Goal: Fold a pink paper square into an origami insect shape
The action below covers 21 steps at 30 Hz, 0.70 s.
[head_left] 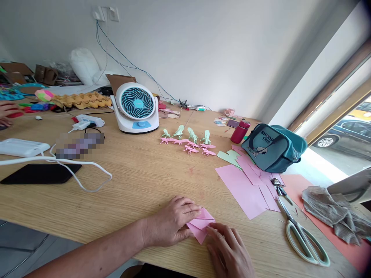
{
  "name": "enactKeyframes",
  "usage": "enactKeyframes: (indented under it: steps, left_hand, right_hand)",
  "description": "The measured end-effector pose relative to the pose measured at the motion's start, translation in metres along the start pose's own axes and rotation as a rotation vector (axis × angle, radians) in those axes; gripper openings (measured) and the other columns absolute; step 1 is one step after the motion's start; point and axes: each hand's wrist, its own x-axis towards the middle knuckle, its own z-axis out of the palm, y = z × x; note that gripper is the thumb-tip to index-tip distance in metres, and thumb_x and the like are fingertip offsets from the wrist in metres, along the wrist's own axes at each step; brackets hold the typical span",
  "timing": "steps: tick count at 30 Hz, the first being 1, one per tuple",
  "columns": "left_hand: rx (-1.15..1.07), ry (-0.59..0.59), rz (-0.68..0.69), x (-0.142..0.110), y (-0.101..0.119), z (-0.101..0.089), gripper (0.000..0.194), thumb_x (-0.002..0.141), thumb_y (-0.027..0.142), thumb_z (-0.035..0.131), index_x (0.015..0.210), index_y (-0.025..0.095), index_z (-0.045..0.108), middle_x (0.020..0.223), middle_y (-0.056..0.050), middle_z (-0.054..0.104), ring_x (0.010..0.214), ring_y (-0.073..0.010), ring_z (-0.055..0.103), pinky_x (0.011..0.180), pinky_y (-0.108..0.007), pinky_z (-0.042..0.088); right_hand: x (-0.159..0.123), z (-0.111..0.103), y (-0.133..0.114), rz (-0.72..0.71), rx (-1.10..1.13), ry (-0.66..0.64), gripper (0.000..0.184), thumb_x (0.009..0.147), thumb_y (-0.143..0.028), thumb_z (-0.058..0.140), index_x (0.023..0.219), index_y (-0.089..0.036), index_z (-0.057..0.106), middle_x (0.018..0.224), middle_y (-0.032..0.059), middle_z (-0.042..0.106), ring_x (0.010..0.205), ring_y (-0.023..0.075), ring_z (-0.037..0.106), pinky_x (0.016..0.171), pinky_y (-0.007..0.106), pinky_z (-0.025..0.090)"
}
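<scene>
A small piece of folded pink paper lies on the wooden table near its front edge, with crease lines and flaps showing. My left hand holds its left side, fingers on top and thumb at the lower edge. At the right corner, the bent fingers and thumb of my right hand grip the paper's edge. Farther back stand several folded green paper insects, with several pink paper insects in front of them. Pink paper sheets and light green pieces lie to the right.
Scissors rest at the right beside an orange sheet and a grey cloth. Behind are a teal bag, a red bottle and a white fan. White cable crosses the left. Another person's hand shows far left.
</scene>
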Motion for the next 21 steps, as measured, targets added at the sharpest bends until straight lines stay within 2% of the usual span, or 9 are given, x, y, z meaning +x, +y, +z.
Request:
enactKeyframes:
  steps: [5,12,21]
  left_hand:
    - [0.056,0.012,0.003,0.000,0.001,0.002,0.046,0.098,0.038,0.053,0.138,0.017,0.051,0.138,-0.008,0.060,0.124,-0.0282,0.050,0.107,-0.044,0.039]
    - [0.050,0.005,0.002,-0.001,-0.001,0.004,0.046,0.098,0.037,0.051,0.140,0.018,0.049,0.138,-0.007,0.060,0.125,-0.0269,0.049,0.107,-0.042,0.039]
    - [0.070,0.002,0.011,-0.001,-0.003,0.006,0.040,0.098,0.029,0.051,0.137,0.019,0.051,0.138,-0.007,0.059,0.126,-0.0260,0.049,0.106,-0.041,0.039]
  right_hand:
    - [0.002,0.002,-0.003,0.040,-0.001,-0.013,0.030,0.093,-0.018,0.055,0.123,-0.023,0.060,0.115,0.0110,0.065,0.097,0.0221,0.066,0.079,0.033,0.060]
    - [-0.001,0.005,-0.006,0.101,-0.048,0.036,0.034,0.092,-0.021,0.056,0.126,-0.023,0.058,0.123,0.0124,0.062,0.103,0.0247,0.065,0.082,0.038,0.060]
    - [0.011,0.006,-0.015,0.132,-0.014,0.043,0.031,0.094,-0.015,0.051,0.122,-0.026,0.059,0.116,0.0099,0.065,0.098,0.0239,0.065,0.079,0.038,0.060]
